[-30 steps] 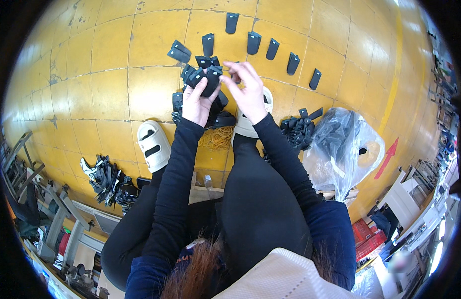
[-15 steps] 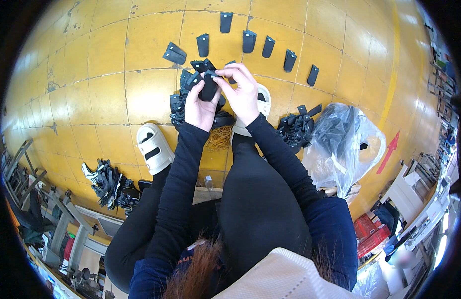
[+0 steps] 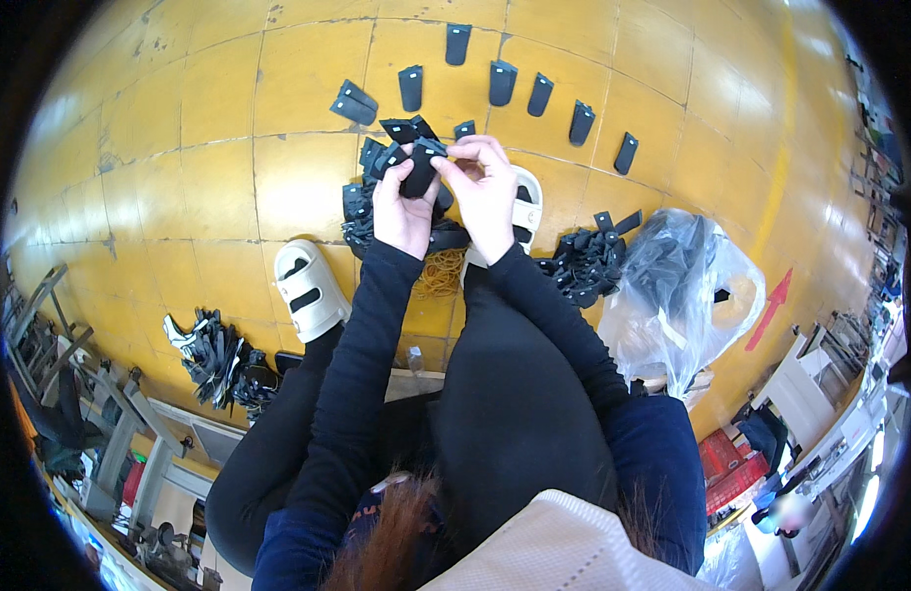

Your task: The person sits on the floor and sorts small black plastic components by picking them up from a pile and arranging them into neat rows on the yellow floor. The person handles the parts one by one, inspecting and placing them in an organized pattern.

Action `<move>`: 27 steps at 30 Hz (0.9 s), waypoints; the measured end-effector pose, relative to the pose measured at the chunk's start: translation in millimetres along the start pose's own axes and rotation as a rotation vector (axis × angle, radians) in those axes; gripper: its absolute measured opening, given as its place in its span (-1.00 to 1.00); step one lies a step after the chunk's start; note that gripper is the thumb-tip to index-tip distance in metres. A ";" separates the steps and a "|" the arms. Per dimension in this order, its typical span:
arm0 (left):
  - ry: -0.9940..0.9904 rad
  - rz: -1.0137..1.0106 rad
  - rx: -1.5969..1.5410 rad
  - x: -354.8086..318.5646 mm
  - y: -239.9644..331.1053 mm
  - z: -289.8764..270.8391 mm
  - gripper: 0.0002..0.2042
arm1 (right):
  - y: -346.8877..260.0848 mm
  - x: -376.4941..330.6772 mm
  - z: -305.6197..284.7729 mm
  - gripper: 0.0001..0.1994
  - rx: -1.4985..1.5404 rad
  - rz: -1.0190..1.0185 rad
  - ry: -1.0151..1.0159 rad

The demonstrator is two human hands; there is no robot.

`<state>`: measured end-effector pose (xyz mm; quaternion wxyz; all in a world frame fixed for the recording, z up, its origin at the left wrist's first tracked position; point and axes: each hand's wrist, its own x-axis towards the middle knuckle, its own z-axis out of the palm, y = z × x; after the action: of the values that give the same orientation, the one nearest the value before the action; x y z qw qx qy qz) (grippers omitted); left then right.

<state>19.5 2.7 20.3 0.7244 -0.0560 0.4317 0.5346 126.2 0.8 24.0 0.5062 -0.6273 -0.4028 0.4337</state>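
"What are the fingers doing there?"

"On the left hand (image 3: 404,222) they're closed: the thumb lies over the front of a black piece (image 3: 421,181) and the rest curl behind it. The right hand (image 3: 489,202) has thumb and forefinger brought together, pinching the piece's upper right corner, it looks like, with the others loosely bent."

"Why hold it that way?"

"My guess is that the left props it from below so the top edge, with its little pale mark, is free for the right."

"Only one piece in that hand?"

"I can't tell. Another dark flap shows just left of the thumb, but it could belong to the black heap (image 3: 357,209) beneath."

"And where is all this?"

"The held piece is up in the air over the yellow floor (image 3: 199,207). The heap is down on the tiles between the pale sandals (image 3: 310,300), a tangle of yellow bands (image 3: 439,278) at its near side, probably put there for easy reach."

"Farther out?"

"Toward the floor's far edge, more flat pieces (image 3: 457,45) lie in a loose arc, spaced apart, perhaps so they don't get mixed. Toward its right edge there's a second heap (image 3: 585,266) just beside a clear plastic bag (image 3: 687,295), then a red arrow (image 3: 771,310). Near its left corner, a bunch of dark strips (image 3: 213,362)."
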 end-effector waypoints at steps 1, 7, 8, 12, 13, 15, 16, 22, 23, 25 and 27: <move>0.001 0.007 -0.013 -0.1 -1.0 0.3 -0.75 | -0.3 0.6 -1.8 -0.85 -0.019 -0.025 0.000; -0.018 0.003 -0.037 2.0 -1.3 3.2 -0.72 | -3.8 2.0 -6.1 -0.87 -0.036 -0.062 -0.012; -0.019 0.007 -0.020 1.0 0.8 3.5 -0.72 | -4.8 4.9 -7.2 -0.87 -0.060 -0.054 -0.003; -0.015 0.035 -0.028 -0.3 6.8 3.8 -0.73 | 17.3 44.1 -46.8 -0.78 -0.305 -0.208 0.123; -0.016 0.044 -0.039 0.9 7.4 2.7 -0.73 | 25.2 56.9 -66.6 -0.74 -0.325 -0.154 0.216; -0.014 0.040 -0.039 3.2 7.6 0.3 -0.73 | 58.5 78.7 -113.2 -0.64 -0.611 -0.045 0.365; -0.012 0.022 -0.038 4.6 4.1 0.4 -0.73 | 82.1 85.3 -138.0 -0.57 -0.792 -0.031 0.447; 0.037 0.021 -0.009 3.1 9.5 -3.4 -0.72 | 134.3 94.6 -185.4 -0.60 -0.631 0.336 0.383; 0.041 0.023 -0.004 3.5 8.8 -0.8 -0.72 | 139.5 93.8 -186.9 -0.62 -0.614 0.299 0.413; 0.041 0.031 0.003 4.3 10.5 0.5 -0.72 | 142.3 93.3 -183.1 -0.65 -0.571 0.220 0.472; 0.031 0.033 0.004 5.4 11.5 -1.8 -0.71 | 142.0 89.4 -177.4 -0.65 -0.526 0.190 0.517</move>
<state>9.3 10.5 19.9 0.7089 -0.0556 0.4449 0.5444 331.3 11.4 -108.2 0.3701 -0.8591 -0.2995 0.1879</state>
